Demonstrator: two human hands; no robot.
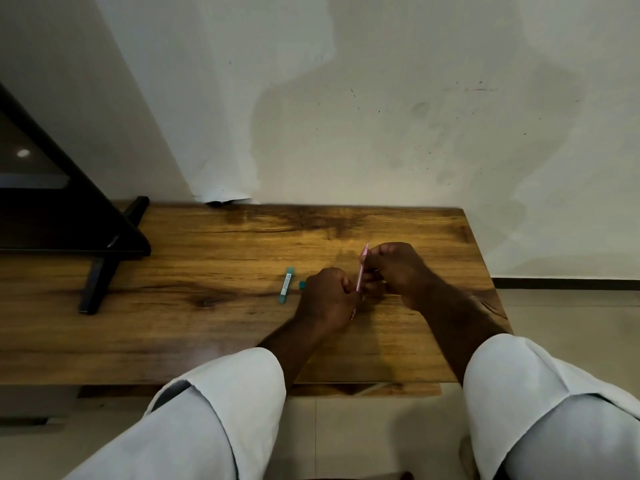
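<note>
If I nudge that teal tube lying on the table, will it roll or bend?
The teal tube looks slim and rigid, so it probably stays stiff and feels light. Lying flat on the smooth wooden table, it may slide or roll if nudged sideways.

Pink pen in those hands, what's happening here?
A person at a wooden table holds a thin pink pen with both hands, the right hand gripping its upper part and the left hand its lower part. A teal tube and a small teal piece, maybe its cap, lie on the table left of the hands.
</note>
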